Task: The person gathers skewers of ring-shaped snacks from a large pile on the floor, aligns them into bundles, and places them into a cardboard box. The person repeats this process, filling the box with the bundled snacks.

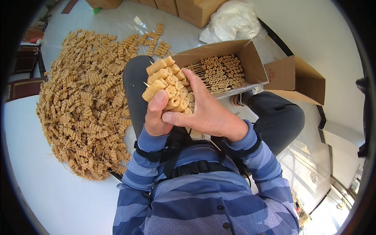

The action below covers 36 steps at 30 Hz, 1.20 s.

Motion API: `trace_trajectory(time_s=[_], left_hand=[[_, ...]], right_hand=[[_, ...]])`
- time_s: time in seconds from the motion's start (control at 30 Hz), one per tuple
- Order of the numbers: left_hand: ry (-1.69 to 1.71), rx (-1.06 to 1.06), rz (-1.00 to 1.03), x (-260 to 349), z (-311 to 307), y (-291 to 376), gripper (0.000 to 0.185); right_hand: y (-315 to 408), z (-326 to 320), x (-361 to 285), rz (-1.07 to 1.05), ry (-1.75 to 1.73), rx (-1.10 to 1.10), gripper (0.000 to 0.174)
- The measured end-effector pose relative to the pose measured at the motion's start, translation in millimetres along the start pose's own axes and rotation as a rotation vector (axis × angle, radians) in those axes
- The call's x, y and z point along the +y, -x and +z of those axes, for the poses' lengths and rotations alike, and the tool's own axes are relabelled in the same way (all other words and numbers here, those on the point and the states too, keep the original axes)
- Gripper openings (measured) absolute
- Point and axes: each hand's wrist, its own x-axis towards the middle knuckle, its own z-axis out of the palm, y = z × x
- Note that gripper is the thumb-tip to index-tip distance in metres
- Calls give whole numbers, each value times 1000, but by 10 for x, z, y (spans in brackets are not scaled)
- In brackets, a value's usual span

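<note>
Both of my hands clasp one bundle of skewered tan food rolls point(173, 85) above my lap. My left hand point(157, 117) grips it from the lower left, thumb against the nearest rolls. Around its right side curls my right hand point(202, 108), with the thumb along the bottom. Pointed stick tips jut out at the bundle's left. Just beyond my right hand, an open cardboard box point(255, 64) holds rows of similar skewers point(223, 72), their hollow ends showing and thin sticks pointing left. The far side of the bundle is hidden.
A large heap of skewers point(88, 108) spreads over the floor at left, with loose ones point(161, 48) beyond it. Another open carton point(282, 73) stands at right by the wall. White plastic sheeting point(235, 20) and closed cartons point(194, 13) sit at the back.
</note>
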Motion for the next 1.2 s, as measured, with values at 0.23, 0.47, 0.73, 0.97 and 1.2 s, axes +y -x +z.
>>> trace_trajectory(time_s=[0.23, 0.47, 0.73, 0.97, 1.2], left_hand=[[51, 14, -1, -110, 185, -356, 61], [-36, -151, -106, -182, 204, -747, 60], [-964, -293, -326, -325, -251, -1125, 83], [-2004, -424, -659, -1486, -530, -1411, 62], [-2126, -758, -1102, -1957, -749, -1647, 67]], right_hand=[[-246, -291, 28, 42, -59, 0, 101], [-432, -672, 177, 57, 55, 6, 95], [-554, -1428, 536, 121, 348, 80, 96], [-734, -1626, 1006, -43, 834, -10, 93], [-990, -1443, 1497, -44, 945, -127, 91]])
